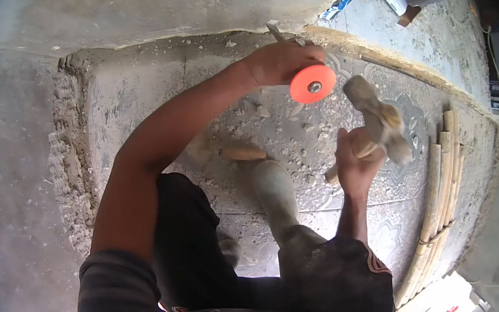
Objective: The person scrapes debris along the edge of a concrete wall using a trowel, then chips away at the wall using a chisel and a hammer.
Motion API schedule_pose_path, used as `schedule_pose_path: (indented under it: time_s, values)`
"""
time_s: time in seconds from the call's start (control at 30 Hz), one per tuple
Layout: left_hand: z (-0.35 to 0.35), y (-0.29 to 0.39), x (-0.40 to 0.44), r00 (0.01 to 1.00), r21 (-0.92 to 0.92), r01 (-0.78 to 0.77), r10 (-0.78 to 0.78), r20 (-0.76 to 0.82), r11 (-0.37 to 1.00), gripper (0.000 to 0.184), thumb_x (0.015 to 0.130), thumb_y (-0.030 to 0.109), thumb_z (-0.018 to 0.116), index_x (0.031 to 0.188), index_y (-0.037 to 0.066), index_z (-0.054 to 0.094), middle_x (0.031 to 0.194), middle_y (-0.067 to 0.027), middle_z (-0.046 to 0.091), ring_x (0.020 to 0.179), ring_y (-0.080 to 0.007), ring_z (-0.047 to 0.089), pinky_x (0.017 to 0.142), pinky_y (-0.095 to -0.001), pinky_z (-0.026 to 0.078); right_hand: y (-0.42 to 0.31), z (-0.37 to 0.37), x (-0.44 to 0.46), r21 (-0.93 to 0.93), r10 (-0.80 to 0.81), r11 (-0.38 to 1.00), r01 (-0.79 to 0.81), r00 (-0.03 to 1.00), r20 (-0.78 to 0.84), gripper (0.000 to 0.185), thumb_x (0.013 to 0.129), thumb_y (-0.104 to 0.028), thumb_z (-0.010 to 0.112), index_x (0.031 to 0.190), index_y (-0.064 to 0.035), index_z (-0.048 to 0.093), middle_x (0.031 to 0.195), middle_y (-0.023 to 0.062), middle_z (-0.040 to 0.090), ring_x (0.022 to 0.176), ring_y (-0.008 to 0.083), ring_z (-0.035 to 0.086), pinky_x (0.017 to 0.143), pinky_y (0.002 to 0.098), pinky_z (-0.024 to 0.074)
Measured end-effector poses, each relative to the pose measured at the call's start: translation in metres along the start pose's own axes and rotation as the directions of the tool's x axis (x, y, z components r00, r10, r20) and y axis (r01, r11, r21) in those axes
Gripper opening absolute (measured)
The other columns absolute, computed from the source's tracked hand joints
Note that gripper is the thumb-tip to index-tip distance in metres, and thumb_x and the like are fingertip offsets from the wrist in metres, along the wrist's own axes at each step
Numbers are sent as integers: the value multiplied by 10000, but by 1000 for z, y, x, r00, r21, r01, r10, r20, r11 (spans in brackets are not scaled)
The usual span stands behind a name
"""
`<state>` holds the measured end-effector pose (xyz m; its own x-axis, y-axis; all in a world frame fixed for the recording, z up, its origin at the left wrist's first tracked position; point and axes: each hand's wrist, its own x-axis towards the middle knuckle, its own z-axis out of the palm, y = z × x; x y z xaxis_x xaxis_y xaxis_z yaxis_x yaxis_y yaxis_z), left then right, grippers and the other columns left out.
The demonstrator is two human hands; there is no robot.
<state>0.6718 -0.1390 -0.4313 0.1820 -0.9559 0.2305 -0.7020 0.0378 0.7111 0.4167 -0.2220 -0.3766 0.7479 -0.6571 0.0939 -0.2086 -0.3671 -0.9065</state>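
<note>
Floor: your tiled floor, filling the middle, could cost you footing if the grit rolls underfoot; it is flat, dusty and faintly patterned.
Wall: the grey wall at 12 o'clock looks smooth, with a rough, crumbly lower edge.
Bamboo poles: at 4 o'clock, the bamboo poles lie bundled, long, round and pale; a wide backswing to your right might clip them.
Boot: your boot stands at 6 o'clock, dusty grey, near the rubble; a dropped tool could strike it.
Hammer: the hammer is at 3 o'clock, its blunt, blurred head clear of the chisel; a crooked swing could glance off into your knuckles.
Right hand: your right hand, at 3 o'clock, has its fingers closed around the hammer's handle; dust or sweat could loosen that grip.
Left hand: your left hand, at 1 o'clock, has its fingers curled round the chisel, bare to flying chips.
Chisel: the metal chisel, at 1 o'clock, could skid if its tip meets loose bits.
Guard: the orange-red disc guard, towards 2 o'clock, shields only part of your fist; its round metal centre is a small target.
Rubble: jagged, chalky rubble lies just past centre, towards 2 o'clock.
</note>
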Motion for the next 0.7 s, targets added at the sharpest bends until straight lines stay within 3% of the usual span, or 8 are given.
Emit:
schedule_pose_path:
  time_s: [0.07, 0.17, 0.27, 0.37, 0.53, 0.57, 0.63, 0.7]
  values:
    - [-10, -9, 4, 979, 3, -178, 178, -102, 984, 225, 896, 206, 693, 1081, 118, 599, 1055, -62, 672, 969, -301, 686, 825, -386, 535, -28, -19, -1, 238, -293, 927, 290, 956, -26, 120, 951, 11, 577, 876, -38, 498, 650, 40, 540, 539, 99, 477, 474, 270, 378]
    - [-14, -5, 2, 994, -65, -64, 58, -88, 996, 223, 899, 200, 687, 1086, 116, 599, 1057, -57, 676, 957, -301, 686, 822, -385, 533, -17, -8, 7, 461, -506, 671, 581, 813, -288, 187, 979, -98, 611, 864, -65, 467, 647, 58, 547, 526, 137, 484, 526, 304, 415]
    - [-16, 0, 2, 997, 1, -61, 61, -53, 998, 223, 901, 208, 681, 1086, 115, 598, 1059, -53, 676, 953, -300, 686, 821, -387, 533, 31, 40, 27, -182, -244, 953, 240, 970, 0, 241, 914, -132, 696, 770, -55, 519, 662, -8, 554, 594, 77, 509, 547, 263, 402]
    - [-12, -8, 0, 1000, 7, 23, -23, 20, 1000, 233, 897, 226, 682, 1084, 118, 594, 1061, -49, 674, 956, -300, 686, 818, -392, 533, -6, 10, 16, -33, 71, 997, -73, 996, -48, 264, 894, -20, 676, 672, -32, 532, 609, -33, 520, 565, 47, 457, 515, 251, 374]
    - [-14, -9, 1, 996, -42, -34, 31, -80, 999, 254, 897, 236, 686, 1098, 125, 576, 1066, -45, 676, 977, -310, 683, 827, -395, 533, -25, -12, 0, 523, -375, 742, 419, 907, -195, 140, 929, 33, 581, 884, -70, 498, 645, 39, 548, 511, 107, 474, 492, 274, 390]
    - [-13, -10, -1, 996, -79, -8, 1, -86, 997, 253, 898, 238, 686, 1098, 127, 577, 1068, -45, 676, 980, -312, 683, 828, -397, 533, -6, -1, 6, 462, -494, 692, 554, 831, -257, 136, 934, 25, 580, 877, -65, 495, 656, 46, 559, 517, 118, 482, 504, 288, 408]
    - [-6, -13, 1, 995, -155, 16, -31, -93, 988, 252, 900, 240, 685, 1100, 129, 579, 1072, -45, 677, 986, -314, 683, 830, -399, 533, 24, 26, 15, 121, -216, 968, 219, 976, -41, 199, 922, 12, 610, 783, -86, 506, 653, -6, 538, 562, 86, 472, 516, 274, 384]
    - [-7, -9, 4, 995, -77, 100, -101, -12, 992, 260, 898, 244, 684, 1107, 130, 579, 1068, -49, 676, 989, -314, 682, 833, -405, 532, 26, 30, 13, -16, 40, 999, -41, 999, -36, 243, 904, 0, 644, 718, -95, 519, 650, -40, 520, 591, 60, 456, 528, 258, 366]
